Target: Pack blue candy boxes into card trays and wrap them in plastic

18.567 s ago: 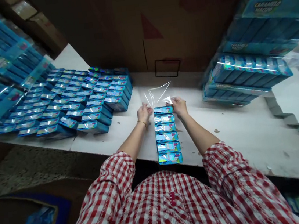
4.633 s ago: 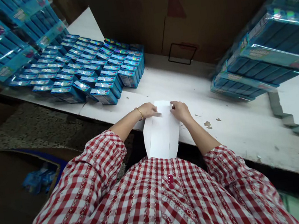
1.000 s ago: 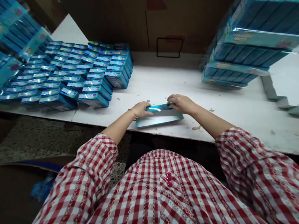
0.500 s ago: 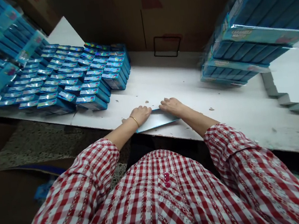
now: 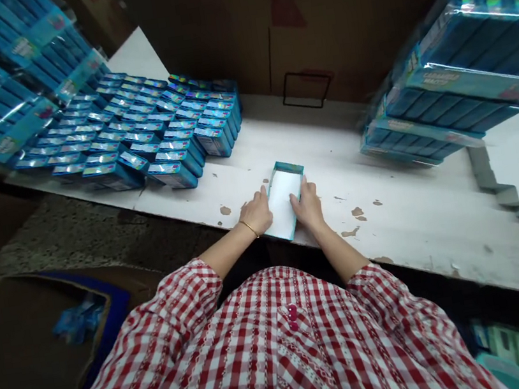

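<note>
A shallow open tray of thin card [image 5: 284,202], white inside with blue walls, lies lengthwise at the front edge of the white table. On its left wall is my left hand [image 5: 258,212], fingers closed along the side and a gold bangle at the wrist. My right hand [image 5: 308,204] grips the opposite wall, its thumb bent in over the rim. Nothing lies inside the tray. Left of it stand rows of small blue boxes [image 5: 174,173], packed close together with shiny tops.
Wrapped stacks of blue packs rise at the far left [image 5: 7,82] and at the right [image 5: 441,79]. A black wire frame [image 5: 306,90] stands at the back against brown cardboard [image 5: 216,26]. Below the table at left sits an open carton [image 5: 24,343] with blue scraps.
The tray has turned from lying crosswise to pointing away from me. My hands have moved from its far edge to its two long sides. The camera view has shifted slightly.
</note>
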A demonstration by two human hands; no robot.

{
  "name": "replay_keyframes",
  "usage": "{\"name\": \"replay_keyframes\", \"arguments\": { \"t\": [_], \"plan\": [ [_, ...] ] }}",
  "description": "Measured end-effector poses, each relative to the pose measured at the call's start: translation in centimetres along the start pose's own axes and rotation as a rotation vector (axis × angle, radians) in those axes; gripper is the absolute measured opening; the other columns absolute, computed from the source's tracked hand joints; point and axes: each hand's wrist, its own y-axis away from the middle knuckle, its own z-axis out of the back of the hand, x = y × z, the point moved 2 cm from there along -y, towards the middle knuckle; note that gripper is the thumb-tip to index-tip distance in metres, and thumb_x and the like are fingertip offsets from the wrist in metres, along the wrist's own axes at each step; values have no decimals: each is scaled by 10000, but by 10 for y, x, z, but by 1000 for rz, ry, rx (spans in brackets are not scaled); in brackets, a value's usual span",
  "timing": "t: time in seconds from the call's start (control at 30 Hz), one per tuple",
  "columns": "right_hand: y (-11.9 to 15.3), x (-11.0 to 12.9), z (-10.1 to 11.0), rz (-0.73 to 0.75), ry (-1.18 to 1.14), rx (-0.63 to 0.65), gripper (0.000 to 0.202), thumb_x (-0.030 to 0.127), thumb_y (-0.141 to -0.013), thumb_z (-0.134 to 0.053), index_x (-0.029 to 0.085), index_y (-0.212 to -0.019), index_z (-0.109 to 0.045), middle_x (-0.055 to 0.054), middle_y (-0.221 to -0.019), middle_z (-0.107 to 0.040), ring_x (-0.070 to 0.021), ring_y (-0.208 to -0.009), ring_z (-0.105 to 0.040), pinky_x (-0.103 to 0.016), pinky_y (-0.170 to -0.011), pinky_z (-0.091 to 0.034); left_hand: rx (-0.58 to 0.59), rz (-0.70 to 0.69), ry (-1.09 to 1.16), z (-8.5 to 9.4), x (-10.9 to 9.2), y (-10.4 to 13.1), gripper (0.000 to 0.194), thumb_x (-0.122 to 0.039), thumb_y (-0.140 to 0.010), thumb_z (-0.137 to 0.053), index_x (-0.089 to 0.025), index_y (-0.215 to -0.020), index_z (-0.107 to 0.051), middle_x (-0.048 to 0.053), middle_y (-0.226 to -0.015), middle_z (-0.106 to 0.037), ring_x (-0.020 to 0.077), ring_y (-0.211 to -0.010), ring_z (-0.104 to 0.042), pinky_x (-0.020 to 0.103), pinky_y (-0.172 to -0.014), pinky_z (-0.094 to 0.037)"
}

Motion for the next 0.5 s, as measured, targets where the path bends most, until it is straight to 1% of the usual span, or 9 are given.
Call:
{"name": "replay_keyframes", "arguments": {
  "t": [0.07, 0.13, 0.23, 0.3, 0.33, 0.4, 0.47, 0.5],
  "plan": [
    [-12, 5, -2, 54, 80, 56, 596, 272, -838, -345, 109, -1399, -226, -146, -1122, -485, -248, -937, -557, -361, -791, -482, -64, 14, 109, 0, 6, -8, 552, -255, -805, -445, -82, -1320, -348, 157, -1141, -508, 254, -1015, -558, 367, -883, -442],
    [-22, 8, -2, 109, 108, 116, 569, 249, -829, -344, 108, -1376, -272, -133, -1105, -492, -230, -942, -555, -335, -816, -481, -127, 26, 206, 2, 13, -20, 491, -291, -817, -455, -88, -1262, -422, 129, -1078, -526, 235, -1036, -536, 342, -912, -433],
    [-28, 15, -6, 104, 144, 117, 526, 214, -824, -325, 121, -1342, -330, -131, -1090, -494, -229, -908, -560, -347, -793, -483, -165, 74, 266, 0, 12, -39, 397, -195, -812, -431, -105, -1194, -495, 111, -1044, -528, 211, -1002, -545, 316, -897, -441],
    [-27, 21, -10, 72, 188, 85, 532, 174, -814, -308, 117, -1342, -334, -141, -1094, -489, -236, -873, -565, -358, -748, -484, -202, 128, 260, -4, 5, -46, 418, -149, -809, -400, -105, -1218, -477, 127, -1103, -501, 211, -971, -561, 320, -855, -456],
    [-26, 23, -11, 63, 194, 67, 537, 166, -809, -307, 111, -1343, -336, -149, -1104, -485, -238, -858, -566, -360, -730, -482, -224, 151, 258, -6, 1, -47, 434, -152, -815, -393, -108, -1243, -455, 136, -1138, -482, 213, -953, -569, 327, -834, -463],
    [-26, 23, -12, 76, 138, 47, 518, 194, -819, -323, 106, -1327, -369, -150, -1088, -497, -237, -851, -565, -360, -731, -478, -248, 166, 289, -8, 0, -47, 415, -197, -844, -391, -117, -1246, -451, 138, -1147, -478, 213, -938, -578, 334, -818, -469],
    [-29, 15, -9, 117, 16, 37, 470, 277, -851, -338, 126, -1287, -430, -121, -1008, -530, -228, -867, -559, -354, -770, -473, -266, 154, 375, -6, 8, -44, 337, -257, -887, -362, -120, -1143, -532, 117, -1043, -526, 205, -960, -573, 324, -854, -460],
    [-31, 9, -6, 132, -43, 23, 461, 326, -865, -341, 138, -1271, -452, -106, -972, -540, -218, -868, -556, -350, -791, -470, -281, 155, 437, -5, 15, -42, 333, -286, -908, -330, -121, -1064, -574, 104, -968, -546, 197, -958, -573, 316, -863, -459]
  ]
}}
